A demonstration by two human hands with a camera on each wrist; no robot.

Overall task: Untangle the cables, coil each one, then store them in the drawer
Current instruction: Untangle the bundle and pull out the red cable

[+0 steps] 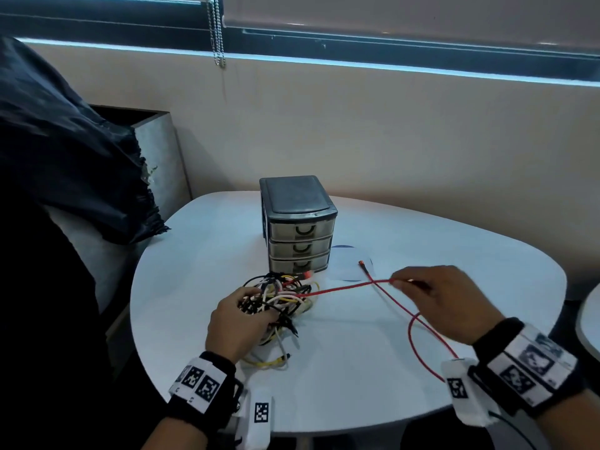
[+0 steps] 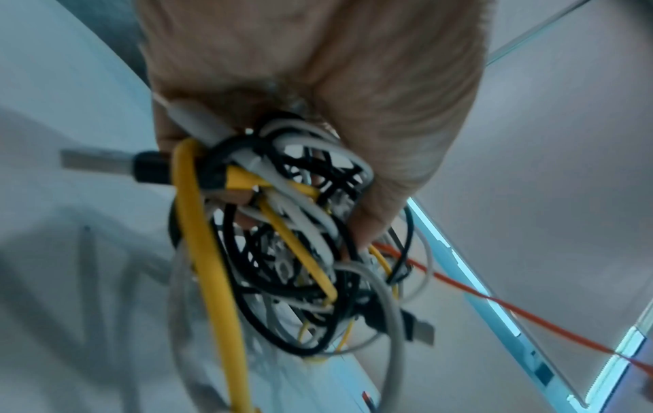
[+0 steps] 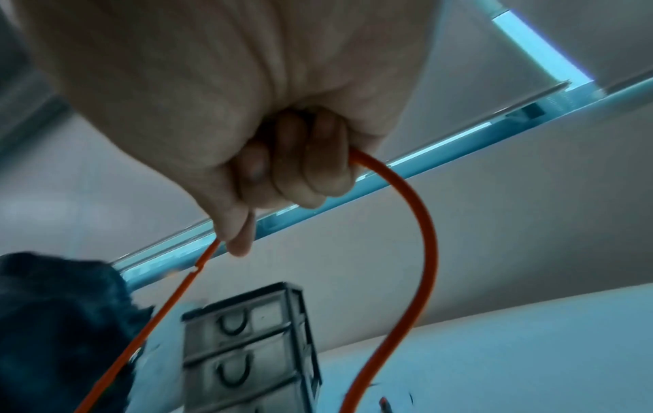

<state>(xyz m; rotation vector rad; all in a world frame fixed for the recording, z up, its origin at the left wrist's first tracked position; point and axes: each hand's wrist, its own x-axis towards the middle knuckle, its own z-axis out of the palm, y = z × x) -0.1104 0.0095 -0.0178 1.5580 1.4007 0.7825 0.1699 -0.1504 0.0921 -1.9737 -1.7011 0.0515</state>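
Left hand: the left hand (image 1: 238, 323) sits at the left of the table (image 1: 357, 384), fingers curled into the tangle of cables (image 1: 279, 297) and gripping it; the left wrist view shows black, white, grey and yellow strands bunched in the fist (image 2: 318, 83).
Tangle: it lies just in front of the drawer unit (image 1: 298, 225), touching the tabletop, with loose yellow and white ends trailing toward the near edge.
Red cable: the red cable (image 1: 344, 289) runs out of the tangle to the right, its taut stretch lying roughly left to right between the two hands; beyond the grip it loops back, crosses itself, and ends at a plug (image 1: 362, 263) resting near the unit's right side.
Right hand: the right hand (image 1: 438, 303) pinches the red cable at finger and thumb, other fingers curled with the cable passing through them (image 3: 388, 178).
Nearer hand: the left is on the tangle; the right is well apart from it, so pulling rightward along the cable's axis looks like the coming move.
Counts: two hands; one red cable being freed; one tangle, whose separate cables I cannot count; one drawer unit with three drawers, all closed.
Progress: by my judgement nothing is coiled or stored yet.
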